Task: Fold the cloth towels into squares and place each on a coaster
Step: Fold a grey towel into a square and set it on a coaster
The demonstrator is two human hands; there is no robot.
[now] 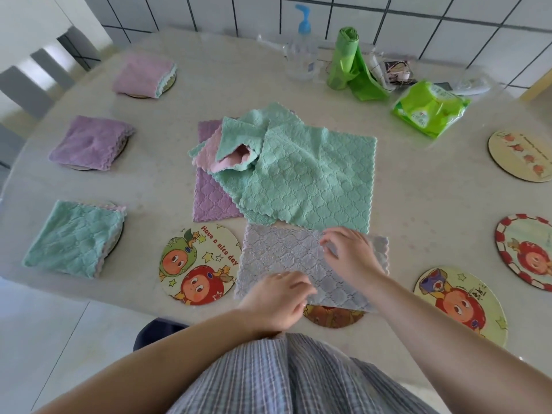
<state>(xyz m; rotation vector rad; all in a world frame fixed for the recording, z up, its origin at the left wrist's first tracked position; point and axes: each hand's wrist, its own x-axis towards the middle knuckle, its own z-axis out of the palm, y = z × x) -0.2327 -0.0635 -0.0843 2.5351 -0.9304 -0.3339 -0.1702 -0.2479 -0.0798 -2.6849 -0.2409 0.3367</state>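
A pale lilac-grey towel [280, 258] lies near the table's front edge, partly over a brown coaster [333, 316]. My left hand [277, 300] grips its near edge. My right hand [349, 253] pinches its far right part, fingers curled. Behind it is a pile of unfolded towels: a mint one [307, 174] on top, a purple one [209, 201] beneath. Three folded towels sit on coasters at the left: mint [74, 237], purple [89, 141], pink [143, 74]. Bare cartoon coasters lie at front left [200, 264] and front right [460, 303].
Two more bare coasters lie at the right edge [522, 252] [521, 155]. At the back stand a pump bottle [303, 43], a roll of green bags [346, 58] and a green wipes pack [430, 107]. The round table [418, 198] ends close to my body.
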